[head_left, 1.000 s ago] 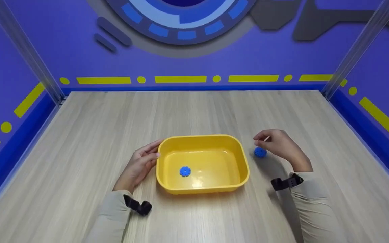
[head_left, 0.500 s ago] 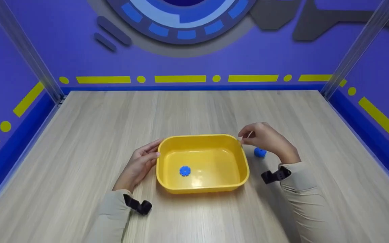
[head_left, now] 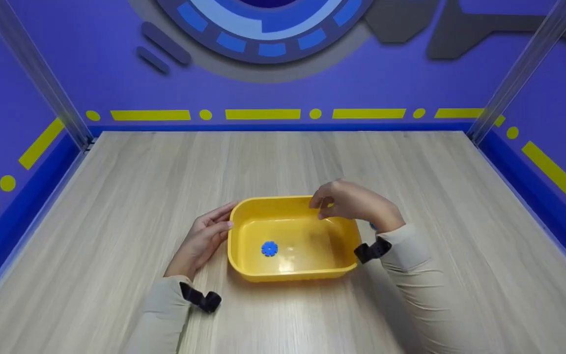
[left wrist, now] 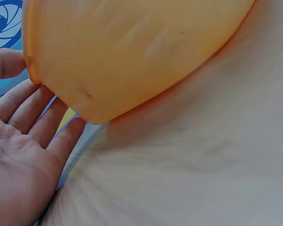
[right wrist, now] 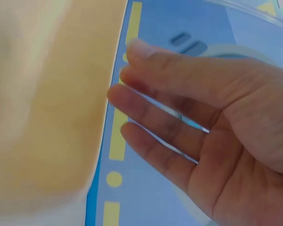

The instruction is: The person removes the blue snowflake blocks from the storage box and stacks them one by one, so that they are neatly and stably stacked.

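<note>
While the yellow tub (head_left: 295, 238) sits near the middle of the wooden table (head_left: 116, 196), we see one blue gear piece (head_left: 269, 249) lying flat on its floor, left of centre. Our right hand (head_left: 349, 204) hovers over the tub's far right corner, above the rim. In the right wrist view its fingers (right wrist: 151, 117) are stretched out loosely with the thumb close above them; we cannot tell if anything small is pinched there. Our left hand (head_left: 204, 238) rests on the table with straight fingers (left wrist: 35, 120) flat against the tub's left wall, gripping nothing. A second blue piece (head_left: 372, 226) lies on the table just right of the tub, mostly hidden behind our right wrist. Black straps (head_left: 370, 250) sit on both wrists, beige sleeves (head_left: 410, 265) behind them. Purple walls (head_left: 91, 73) with yellow dashes surround the table.
</note>
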Available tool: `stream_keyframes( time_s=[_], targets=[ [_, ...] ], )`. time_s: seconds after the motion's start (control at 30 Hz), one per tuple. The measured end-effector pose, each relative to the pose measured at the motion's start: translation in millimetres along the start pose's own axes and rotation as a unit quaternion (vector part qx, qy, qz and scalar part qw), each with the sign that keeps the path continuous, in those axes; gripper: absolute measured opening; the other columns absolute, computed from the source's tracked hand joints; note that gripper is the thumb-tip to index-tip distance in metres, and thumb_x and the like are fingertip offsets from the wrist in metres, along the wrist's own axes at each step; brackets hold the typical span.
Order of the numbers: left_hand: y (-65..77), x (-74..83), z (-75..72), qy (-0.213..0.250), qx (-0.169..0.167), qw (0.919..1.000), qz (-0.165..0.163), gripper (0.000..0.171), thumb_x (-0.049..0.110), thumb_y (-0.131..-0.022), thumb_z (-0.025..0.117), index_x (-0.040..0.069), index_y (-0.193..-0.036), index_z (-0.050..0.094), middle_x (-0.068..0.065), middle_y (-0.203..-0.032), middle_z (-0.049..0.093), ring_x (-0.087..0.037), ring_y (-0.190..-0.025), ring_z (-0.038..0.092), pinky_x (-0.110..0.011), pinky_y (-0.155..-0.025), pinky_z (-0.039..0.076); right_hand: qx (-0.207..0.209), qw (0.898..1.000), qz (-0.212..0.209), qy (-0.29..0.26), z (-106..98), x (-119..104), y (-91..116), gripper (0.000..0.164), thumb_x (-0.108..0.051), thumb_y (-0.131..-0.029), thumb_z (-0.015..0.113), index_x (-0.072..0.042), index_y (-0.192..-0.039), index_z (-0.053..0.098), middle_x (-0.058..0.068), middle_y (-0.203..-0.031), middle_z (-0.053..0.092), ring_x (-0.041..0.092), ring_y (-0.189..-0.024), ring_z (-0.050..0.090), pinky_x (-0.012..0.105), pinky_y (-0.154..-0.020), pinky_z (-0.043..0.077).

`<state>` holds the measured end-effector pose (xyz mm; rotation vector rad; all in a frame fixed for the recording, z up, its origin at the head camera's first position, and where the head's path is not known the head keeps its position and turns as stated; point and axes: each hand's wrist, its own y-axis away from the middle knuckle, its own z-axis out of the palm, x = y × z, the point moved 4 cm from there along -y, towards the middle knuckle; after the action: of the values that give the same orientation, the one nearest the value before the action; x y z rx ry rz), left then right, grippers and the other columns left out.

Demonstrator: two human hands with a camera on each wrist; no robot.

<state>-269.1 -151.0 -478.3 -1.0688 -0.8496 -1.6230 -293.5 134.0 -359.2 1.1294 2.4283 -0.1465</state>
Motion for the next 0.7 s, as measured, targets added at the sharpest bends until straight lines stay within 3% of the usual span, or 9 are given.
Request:
stream_keyframes(
  time_s=[0.33, 0.7],
  targets=[
    [-0.6, -0.5, -0.5, -0.010, -0.006, 0.9999, 0.001, 0.062, -0.002, -0.089, 0.056, -0.007, -0.146, 0.031, -0.021, -0.151, 0.036, -0.014, -0.122, 0.056, -0.028, -0.100, 0.050, -0.067, 0.997, -0.040, 0.000, 26.4, -20.1, -30.8, 0.027, -0.009, -0.082, 0.074, -0.004, -0.109, 0.072, 0.010, -0.105, 0.073, 0.020, -0.092, 0.067, 0.031, -0.083, 0.057],
    [-1.0, -0.3, -0.3, -0.006, -0.001, 1.0000, -0.001, 0.061, -0.002, -0.090, 0.056, -0.006, -0.146, 0.032, -0.021, -0.151, 0.036, -0.014, -0.123, 0.055, -0.029, -0.101, 0.049, -0.135, 0.990, -0.011, -0.024, 53.6, -29.9, -53.1, 0.027, -0.009, -0.082, 0.075, -0.008, -0.108, 0.073, 0.005, -0.105, 0.073, 0.017, -0.091, 0.067, 0.029, -0.083, 0.057]
  ],
)
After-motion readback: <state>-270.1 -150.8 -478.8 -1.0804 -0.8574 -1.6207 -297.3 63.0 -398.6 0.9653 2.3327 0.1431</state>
